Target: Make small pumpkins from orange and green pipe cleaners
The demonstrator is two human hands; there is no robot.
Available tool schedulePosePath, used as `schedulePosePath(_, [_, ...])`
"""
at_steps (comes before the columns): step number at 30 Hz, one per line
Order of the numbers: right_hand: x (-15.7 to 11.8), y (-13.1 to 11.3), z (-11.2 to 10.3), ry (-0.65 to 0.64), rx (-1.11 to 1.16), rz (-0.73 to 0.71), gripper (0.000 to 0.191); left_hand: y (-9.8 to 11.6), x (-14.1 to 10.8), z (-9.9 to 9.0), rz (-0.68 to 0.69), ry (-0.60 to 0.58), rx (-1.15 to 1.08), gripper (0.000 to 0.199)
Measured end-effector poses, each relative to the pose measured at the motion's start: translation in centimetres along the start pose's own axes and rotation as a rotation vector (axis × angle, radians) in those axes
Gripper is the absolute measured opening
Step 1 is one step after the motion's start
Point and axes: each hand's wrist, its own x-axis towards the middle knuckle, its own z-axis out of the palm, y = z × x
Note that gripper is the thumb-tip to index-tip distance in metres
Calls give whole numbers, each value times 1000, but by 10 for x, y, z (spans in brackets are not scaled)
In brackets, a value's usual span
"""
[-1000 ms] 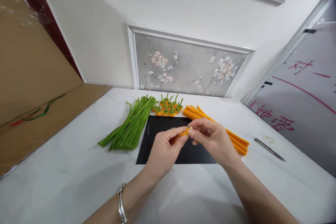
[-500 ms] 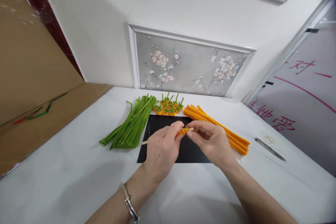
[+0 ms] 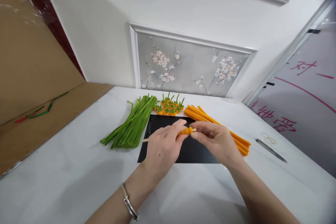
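My left hand (image 3: pixel 163 148) is closed around a thin wooden stick (image 3: pixel 145 140), whose far end pokes out on the left. Near the stick's right end an orange pipe cleaner (image 3: pixel 186 131) is wound in a tight coil, partly under my left fingertips. The thumb and fingers of my right hand (image 3: pixel 216 141) pinch at the pale tip of the stick, just beside the coil. Below both hands lies a black mat (image 3: pixel 195 152). Whether a loose pipe cleaner end sits inside my right fingers is hidden.
A bundle of green pipe cleaners (image 3: pixel 133 126) lies left of the mat, and orange pipe cleaners (image 3: pixel 238 143) lie right. Several small orange pieces with green stems (image 3: pixel 170 106) stand behind. Tweezers (image 3: pixel 271 150) and rubber bands (image 3: pixel 268 138) rest at the right. Cardboard (image 3: pixel 39 105) borders the left.
My right hand has shifted slightly right, off the coil's end toward the stick's tip. More of the orange coil shows between the hands. My left hand keeps its hold.
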Motion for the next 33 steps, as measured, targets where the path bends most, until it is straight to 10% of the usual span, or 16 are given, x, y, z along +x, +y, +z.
schedulePosePath(5, [2, 4, -9, -68, 6, 2, 39, -2, 1, 0, 32, 44, 63, 24])
schedulePosePath(22, [-1, 5, -15, -10, -143, -61, 9, -7, 4, -8, 42, -143, -2, 12])
schedulePosePath(28, [2, 6, -17, -104, -92, -30, 38, -9, 4, -6, -1, -111, -71, 9])
schedulePosePath(33, [3, 5, -18, -58, -367, -239, 15, -8, 6, -9, -10, -138, -94, 9])
